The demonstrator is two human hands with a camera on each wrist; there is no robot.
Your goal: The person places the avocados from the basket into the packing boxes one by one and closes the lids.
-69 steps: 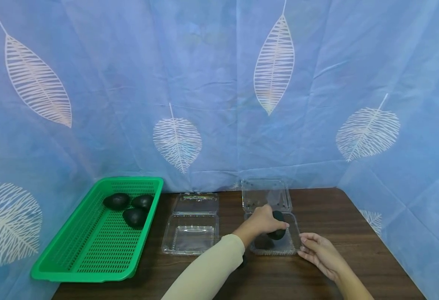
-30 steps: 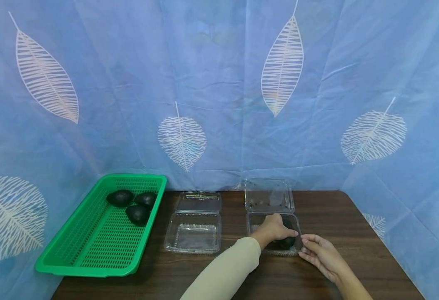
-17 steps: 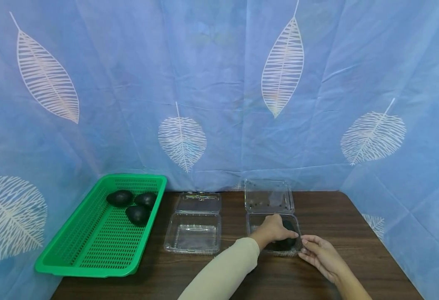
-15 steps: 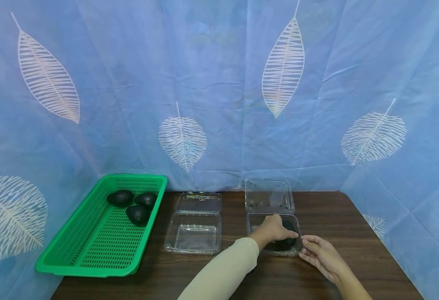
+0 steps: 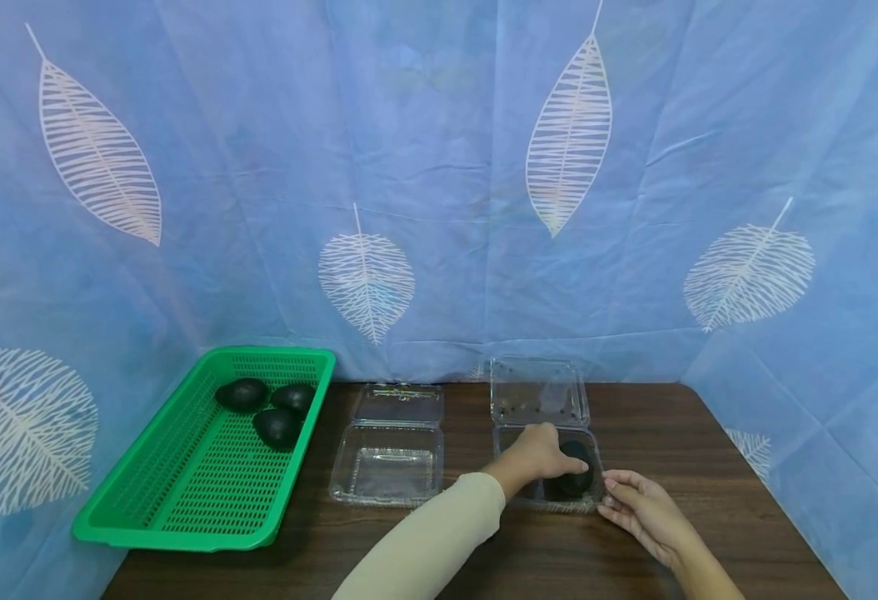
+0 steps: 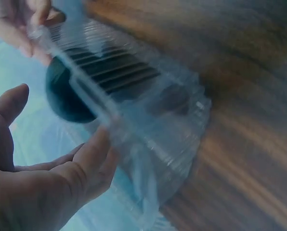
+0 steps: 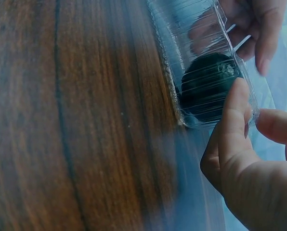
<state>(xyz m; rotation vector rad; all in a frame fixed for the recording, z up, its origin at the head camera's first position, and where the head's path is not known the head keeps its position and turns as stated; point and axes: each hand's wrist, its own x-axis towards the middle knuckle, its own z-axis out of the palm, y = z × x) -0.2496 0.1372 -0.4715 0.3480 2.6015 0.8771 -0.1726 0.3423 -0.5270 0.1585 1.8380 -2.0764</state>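
A dark avocado [image 5: 572,468] lies in the right side of the base of a clear hinged plastic box [image 5: 586,500], its lid [image 5: 536,392] standing raised at the back. My left hand [image 5: 536,454] hovers over the base just left of the avocado. In the left wrist view this left hand [image 6: 52,178] has its thumb and fingers spread apart, with nothing between them. My right hand [image 5: 645,512] pinches the box's right rim between thumb and fingers. Through the ribbed clear wall the avocado [image 7: 208,86] shows close to the right hand [image 7: 249,159] in the right wrist view.
A second clear hinged box [image 5: 386,467] stands lid-up to the left, with nothing in it. Further left, a green slotted basket [image 5: 177,540] holds three dark avocados [image 5: 277,428]. A leaf-patterned blue cloth [image 5: 439,167] hangs behind the brown wooden table [image 5: 634,425].
My left hand has lowered the avocado into the box's right side, let go of it, and drawn slightly left. The right hand has kept its pinch on the rim.
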